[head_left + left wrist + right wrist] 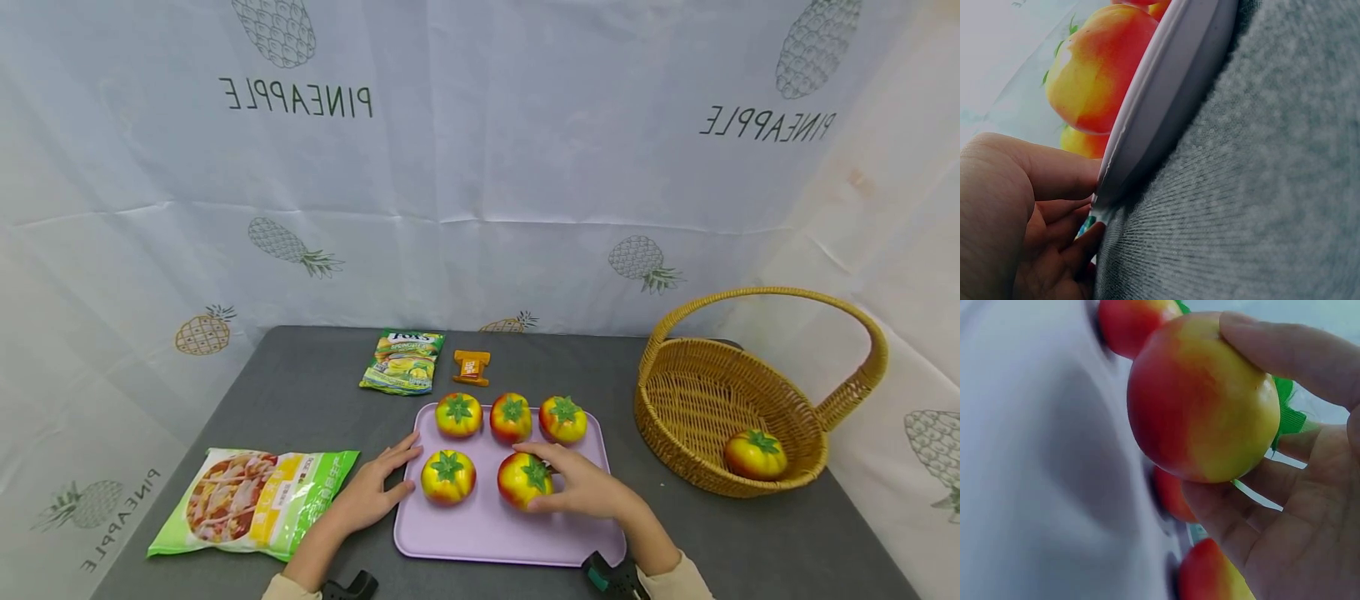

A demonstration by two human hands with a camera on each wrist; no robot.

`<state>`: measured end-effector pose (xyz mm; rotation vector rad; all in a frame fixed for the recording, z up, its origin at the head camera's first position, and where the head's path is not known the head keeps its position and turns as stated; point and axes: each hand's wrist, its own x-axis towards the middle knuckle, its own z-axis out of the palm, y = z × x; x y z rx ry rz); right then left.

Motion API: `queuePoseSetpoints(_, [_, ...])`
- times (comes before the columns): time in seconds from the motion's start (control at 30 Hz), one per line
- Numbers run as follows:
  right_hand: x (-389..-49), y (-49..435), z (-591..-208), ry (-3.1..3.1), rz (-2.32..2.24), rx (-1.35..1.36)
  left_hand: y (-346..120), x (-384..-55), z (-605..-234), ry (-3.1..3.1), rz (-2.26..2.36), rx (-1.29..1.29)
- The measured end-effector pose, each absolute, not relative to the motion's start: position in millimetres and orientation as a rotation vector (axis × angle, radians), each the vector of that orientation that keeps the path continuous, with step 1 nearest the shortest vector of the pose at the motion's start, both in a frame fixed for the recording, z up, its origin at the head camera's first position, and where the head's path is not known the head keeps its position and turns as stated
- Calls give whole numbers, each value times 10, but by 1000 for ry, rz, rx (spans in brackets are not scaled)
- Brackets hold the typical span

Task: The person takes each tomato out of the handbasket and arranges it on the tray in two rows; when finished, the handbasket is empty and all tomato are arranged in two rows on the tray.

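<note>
My right hand (581, 485) grips a red-and-yellow fruit with a green leafy top (519, 480) at the front right of the lilac tray (487, 543). In the right wrist view, the thumb lies on one side of this fruit (1200, 400) and fingertips on the other. Whether it touches the tray is hard to tell. My left hand (369, 492) rests at the tray's left edge; the left wrist view has its thumb touching the rim (1124, 125). Beside it on the tray sits another such fruit (448, 478). Three more, including the middle one (511, 418), line the back.
A wicker basket (678, 467) with a tall handle stands at the right, one similar fruit (755, 455) inside. Left of the tray lies a green-and-white food bag (255, 502). Behind the tray are a green candy packet (403, 362) and a small orange wrapped piece (472, 367).
</note>
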<state>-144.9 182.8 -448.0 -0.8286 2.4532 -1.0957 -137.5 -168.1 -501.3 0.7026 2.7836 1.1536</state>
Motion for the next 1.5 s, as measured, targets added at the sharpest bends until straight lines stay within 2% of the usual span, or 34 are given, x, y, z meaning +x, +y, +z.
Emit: queuePoseSetpoints(1.5, [-1402, 1665, -4621, 2530, -983, -879, -1682, -1369, -5022, 2817, 1148, 718])
